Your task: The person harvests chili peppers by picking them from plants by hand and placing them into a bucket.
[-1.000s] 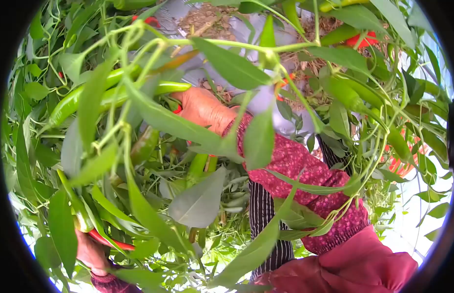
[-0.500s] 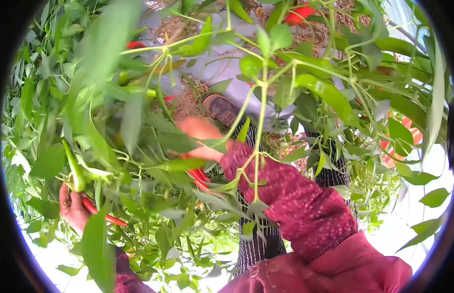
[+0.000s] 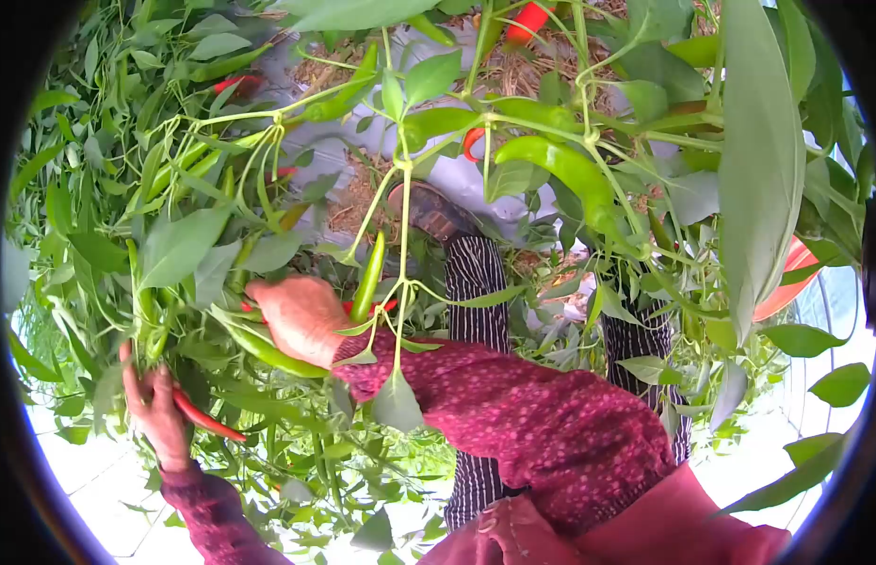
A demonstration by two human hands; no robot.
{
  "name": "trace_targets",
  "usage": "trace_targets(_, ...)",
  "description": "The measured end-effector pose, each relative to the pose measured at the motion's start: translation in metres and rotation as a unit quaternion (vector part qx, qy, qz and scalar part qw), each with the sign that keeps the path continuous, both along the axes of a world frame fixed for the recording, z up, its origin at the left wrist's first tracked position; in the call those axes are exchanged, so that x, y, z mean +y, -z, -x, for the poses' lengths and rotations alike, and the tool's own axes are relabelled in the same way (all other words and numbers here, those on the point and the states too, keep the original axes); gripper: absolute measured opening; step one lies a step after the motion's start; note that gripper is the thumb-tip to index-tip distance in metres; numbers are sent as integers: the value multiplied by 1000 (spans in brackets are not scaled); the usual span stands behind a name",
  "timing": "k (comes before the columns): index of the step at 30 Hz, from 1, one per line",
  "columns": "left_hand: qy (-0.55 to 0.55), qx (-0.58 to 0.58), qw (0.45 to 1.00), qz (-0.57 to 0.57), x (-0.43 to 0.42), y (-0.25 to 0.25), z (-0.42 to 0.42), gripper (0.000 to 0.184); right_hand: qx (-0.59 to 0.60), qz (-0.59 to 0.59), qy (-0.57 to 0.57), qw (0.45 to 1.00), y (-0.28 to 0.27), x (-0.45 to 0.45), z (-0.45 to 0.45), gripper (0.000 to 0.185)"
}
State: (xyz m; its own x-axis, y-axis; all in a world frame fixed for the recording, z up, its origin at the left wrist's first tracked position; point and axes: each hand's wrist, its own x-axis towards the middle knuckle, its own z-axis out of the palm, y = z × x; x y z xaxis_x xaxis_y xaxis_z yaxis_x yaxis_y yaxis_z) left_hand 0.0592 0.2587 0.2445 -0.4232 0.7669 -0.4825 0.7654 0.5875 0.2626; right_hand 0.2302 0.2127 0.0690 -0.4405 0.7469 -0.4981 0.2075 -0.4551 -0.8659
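My left hand is at the lower left among the leaves, one finger raised and the others bent. A long red pepper slants out from its grip, tip toward the lower right. My right hand, left of centre, shows its back, with its fingers curled down into the foliage. Red pepper pieces poke out on both sides of this fist; leaves and the hand hide the rest. A green pepper lies just below the right hand, and another stands upright to its right.
Pepper stems and leaves cross the whole view, with a big green pepper at the upper right and a red one at the top. A shoe and striped trouser legs are below the plants. Something orange shows at the right.
The view has shifted. My right hand has moved left and down, closer to my left hand. My left hand's finger has lifted, with the red pepper still beside it.
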Motion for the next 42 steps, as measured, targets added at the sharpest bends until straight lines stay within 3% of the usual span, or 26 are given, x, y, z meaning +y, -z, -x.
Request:
trace_targets(2, 108, 27, 994, -4, -5, -9, -34, 60, 15, 47, 46, 998, -6, 3, 12, 19)
trace_targets(5, 80, 84, 993, 25, -15, -31, -114, 58, 51, 73, 68, 994, -17, 12, 17, 19)
trace_targets(7, 247, 43, 968, 20, -26, -53, -117, 48, 58, 70, 81, 993, -24, 16, 18, 20)
trace_targets(8, 339, 60, 938, 32, -35, -57, -127, 34, 54, 51, 102, 992, -24, 4, 14, 20)
trace_targets(9, 191, 49, 979, 50, -41, -57, -151, 24, 60, 47, 106, 991, -27, -3, 14, 20)
trace_targets(13, 219, -1, 961, 171, 8, -33, -171, 19, 52, 42, 125, 990, -27, -7, 23, 27)
trace_targets(15, 39, -135, 958, 251, 4, -26, -141, 15, 75, 46, 108, 990, -18, -2, 16, 27)
trace_targets(17, -27, -222, 892, 394, -1, -30, -102, 12, 73, 38, 94, 992, -19, 4, 14, 26)
trace_targets(19, -110, -258, 839, 467, -12, -33, -83, 11, 96, 45, 84, 991, -25, 17, 11, 25)
trace_targets(21, -107, -206, 820, 523, -33, -26, -68, 13, 86, 32, 101, 991, -34, 24, 10, 16)
trace_targets(23, 103, -29, 798, 594, -58, 1, -63, 17, 96, 27, 102, 990, -32, 21, 7, 15)
trace_targets(27, 148, 8, 883, 445, -141, 45, 22, 28, 99, 50, 72, 991, -31, 19, 11, 13)
trace_targets(31, 151, 65, 891, 423, -152, 47, 32, 29, 126, 33, 83, 988, -34, 22, -6, 14)
trace_targets(35, 144, 69, 899, 408, -161, 65, 44, 30, 129, 31, 57, 989, -33, 24, -10, 15)
trace_targets(37, 141, 68, 903, 401, -164, 68, 47, 30, 113, -26, 111, 987, -35, 22, -10, 15)
trace_targets(42, 133, 67, 908, 392, -172, 73, 53, 31, 122, -13, 114, 986, -37, 23, -15, 15)
